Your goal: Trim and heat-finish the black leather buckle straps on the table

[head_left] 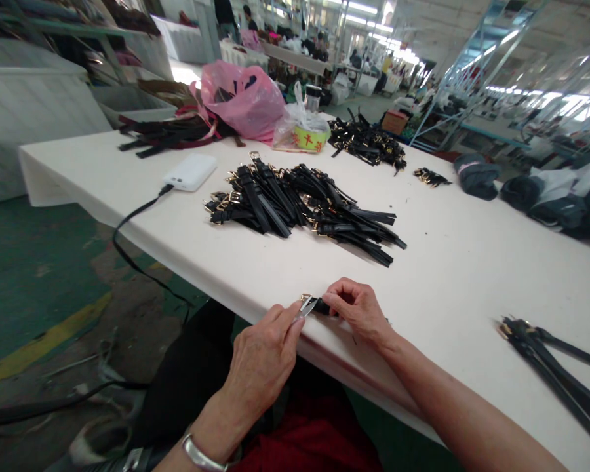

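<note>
One black strap [321,306] at metal snips [307,308], near edge of the desk [472,282]

Left hand [270,344]: fingers curled closed around the snips, blades directed at the strap; held low and close, apparently for fine control.
Right hand [354,309]: thumb and forefinger pinched together on the strap, most likely to steady it.
Strap: between the two hands, gold-coloured buckle [305,297] just beside the blades, remainder partly hidden by the right hand. The place by the edge seems chosen for easy reach and a plain view.

Central pile of black straps [265,196]: beyond the hands, buckles mostly to the left, tails to the right; perhaps heaped there to be within arm's length.
Separate straps [533,351], a few: well to the right, possibly set apart to keep lots distinct.
Further heap [366,141]: far side, small cluster [430,177] near it.
White power pack [191,172]: left of the pile, cabled.
</note>
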`<action>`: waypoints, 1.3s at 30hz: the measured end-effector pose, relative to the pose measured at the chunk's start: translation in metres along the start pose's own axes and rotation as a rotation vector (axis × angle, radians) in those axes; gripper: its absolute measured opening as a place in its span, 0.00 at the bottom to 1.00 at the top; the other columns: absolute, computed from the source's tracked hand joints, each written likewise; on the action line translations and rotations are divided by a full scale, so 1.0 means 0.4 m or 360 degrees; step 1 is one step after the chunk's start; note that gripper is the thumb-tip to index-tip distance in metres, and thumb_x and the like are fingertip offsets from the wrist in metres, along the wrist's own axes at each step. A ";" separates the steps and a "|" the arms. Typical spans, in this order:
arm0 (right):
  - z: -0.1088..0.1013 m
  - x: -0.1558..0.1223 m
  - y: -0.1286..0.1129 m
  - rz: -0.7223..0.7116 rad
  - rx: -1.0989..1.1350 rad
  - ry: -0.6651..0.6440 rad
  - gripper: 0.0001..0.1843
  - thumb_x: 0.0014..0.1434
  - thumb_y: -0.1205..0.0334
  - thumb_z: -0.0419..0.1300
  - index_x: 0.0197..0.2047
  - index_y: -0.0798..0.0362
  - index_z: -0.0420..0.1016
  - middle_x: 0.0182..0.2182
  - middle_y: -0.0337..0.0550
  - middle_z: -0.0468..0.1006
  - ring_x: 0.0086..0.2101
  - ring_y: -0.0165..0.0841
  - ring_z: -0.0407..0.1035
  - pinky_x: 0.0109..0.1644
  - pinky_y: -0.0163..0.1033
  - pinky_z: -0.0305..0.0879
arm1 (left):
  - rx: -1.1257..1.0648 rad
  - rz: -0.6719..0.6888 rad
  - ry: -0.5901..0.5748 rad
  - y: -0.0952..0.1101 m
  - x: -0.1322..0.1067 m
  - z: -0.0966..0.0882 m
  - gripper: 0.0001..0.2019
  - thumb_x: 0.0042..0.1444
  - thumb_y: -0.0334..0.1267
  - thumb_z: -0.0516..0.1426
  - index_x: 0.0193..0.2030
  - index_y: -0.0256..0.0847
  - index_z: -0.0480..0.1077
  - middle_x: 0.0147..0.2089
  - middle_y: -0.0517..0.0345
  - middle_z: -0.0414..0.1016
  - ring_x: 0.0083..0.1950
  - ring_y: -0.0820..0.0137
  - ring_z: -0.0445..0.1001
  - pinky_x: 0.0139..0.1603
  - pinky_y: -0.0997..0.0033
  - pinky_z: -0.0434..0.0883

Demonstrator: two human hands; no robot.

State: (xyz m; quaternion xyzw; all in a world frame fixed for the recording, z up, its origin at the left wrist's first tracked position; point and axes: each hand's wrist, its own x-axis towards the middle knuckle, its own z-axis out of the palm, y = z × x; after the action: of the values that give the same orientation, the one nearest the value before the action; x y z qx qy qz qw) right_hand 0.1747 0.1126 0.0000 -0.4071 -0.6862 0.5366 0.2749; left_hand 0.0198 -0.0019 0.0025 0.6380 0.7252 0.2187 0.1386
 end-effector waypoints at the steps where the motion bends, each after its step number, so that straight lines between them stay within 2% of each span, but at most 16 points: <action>1: 0.001 0.000 0.000 0.0015 0.0010 0.0007 0.15 0.52 0.52 0.63 0.25 0.55 0.70 0.20 0.36 0.69 0.21 0.25 0.61 0.26 0.31 0.57 | -0.0015 -0.0001 -0.0011 -0.002 -0.003 -0.002 0.16 0.66 0.39 0.45 0.56 0.47 0.65 0.42 0.58 0.74 0.41 0.68 0.75 0.43 0.69 0.70; 5: 0.003 0.001 0.002 0.0041 0.0049 0.0029 0.13 0.52 0.55 0.63 0.26 0.55 0.71 0.19 0.35 0.69 0.21 0.25 0.60 0.26 0.31 0.56 | -0.0011 0.0002 -0.0044 -0.010 -0.014 -0.012 0.15 0.65 0.41 0.45 0.54 0.49 0.67 0.39 0.60 0.73 0.39 0.68 0.75 0.41 0.69 0.70; 10: 0.004 0.000 0.005 0.0041 0.0038 0.0035 0.12 0.53 0.55 0.62 0.27 0.56 0.71 0.19 0.35 0.70 0.21 0.24 0.60 0.26 0.31 0.56 | 0.0065 0.0040 -0.0055 -0.007 -0.011 -0.016 0.16 0.65 0.40 0.46 0.56 0.50 0.65 0.38 0.60 0.72 0.36 0.68 0.75 0.37 0.70 0.70; 14: 0.006 0.000 0.006 0.0009 0.0041 0.0028 0.12 0.53 0.56 0.62 0.27 0.55 0.71 0.19 0.35 0.70 0.21 0.25 0.60 0.26 0.31 0.56 | 0.0098 0.0007 -0.0022 0.004 -0.006 -0.008 0.15 0.65 0.40 0.46 0.55 0.48 0.66 0.38 0.59 0.73 0.36 0.68 0.76 0.36 0.70 0.70; 21: 0.008 0.003 0.007 -0.0045 -0.0030 0.0050 0.12 0.52 0.56 0.63 0.25 0.55 0.71 0.21 0.35 0.69 0.21 0.24 0.60 0.26 0.32 0.56 | -0.0176 -0.0031 0.0145 0.002 -0.002 0.036 0.17 0.66 0.39 0.45 0.56 0.43 0.66 0.45 0.55 0.76 0.44 0.67 0.76 0.48 0.68 0.71; 26: 0.011 0.003 0.008 -0.0146 -0.0219 0.0113 0.10 0.52 0.58 0.63 0.23 0.54 0.74 0.23 0.37 0.71 0.23 0.26 0.63 0.27 0.32 0.58 | -0.0537 -0.0140 0.0381 -0.013 0.010 0.028 0.16 0.64 0.40 0.48 0.52 0.39 0.70 0.49 0.54 0.77 0.49 0.67 0.75 0.53 0.69 0.69; 29: 0.012 0.005 0.017 -0.0217 -0.0269 0.0111 0.07 0.53 0.60 0.63 0.25 0.53 0.77 0.24 0.38 0.73 0.26 0.28 0.66 0.31 0.33 0.62 | -0.0637 -0.0173 0.0354 -0.022 0.010 0.016 0.15 0.63 0.41 0.50 0.52 0.41 0.71 0.49 0.56 0.77 0.50 0.68 0.75 0.52 0.70 0.69; 32: 0.011 0.006 0.024 -0.0292 -0.0289 0.0067 0.05 0.53 0.61 0.64 0.31 0.51 0.81 0.27 0.40 0.75 0.29 0.29 0.68 0.34 0.34 0.63 | -0.0656 -0.0185 0.0309 -0.029 0.003 0.014 0.15 0.62 0.41 0.51 0.52 0.42 0.71 0.50 0.56 0.77 0.50 0.68 0.75 0.52 0.70 0.69; 36: 0.013 0.003 0.015 -0.0329 -0.0373 -0.0011 0.09 0.52 0.59 0.65 0.38 0.48 0.82 0.30 0.40 0.73 0.26 0.27 0.65 0.28 0.33 0.61 | -0.0638 -0.0184 0.0271 -0.039 -0.009 0.016 0.15 0.62 0.41 0.51 0.51 0.43 0.72 0.49 0.57 0.78 0.49 0.67 0.75 0.51 0.69 0.70; 39: 0.015 -0.003 0.003 -0.0306 -0.0438 -0.0063 0.11 0.49 0.63 0.66 0.39 0.48 0.81 0.31 0.39 0.72 0.21 0.23 0.61 0.24 0.31 0.58 | -0.0635 -0.0180 0.0239 -0.049 -0.016 0.017 0.14 0.62 0.41 0.51 0.51 0.44 0.71 0.49 0.58 0.78 0.49 0.67 0.75 0.52 0.69 0.70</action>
State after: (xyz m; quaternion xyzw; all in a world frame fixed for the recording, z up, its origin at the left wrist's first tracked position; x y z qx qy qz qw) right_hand 0.1706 0.1086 -0.0026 -0.3625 -0.7943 0.4166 0.2530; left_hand 0.0069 -0.0090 -0.0137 0.5382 0.7104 0.3967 0.2198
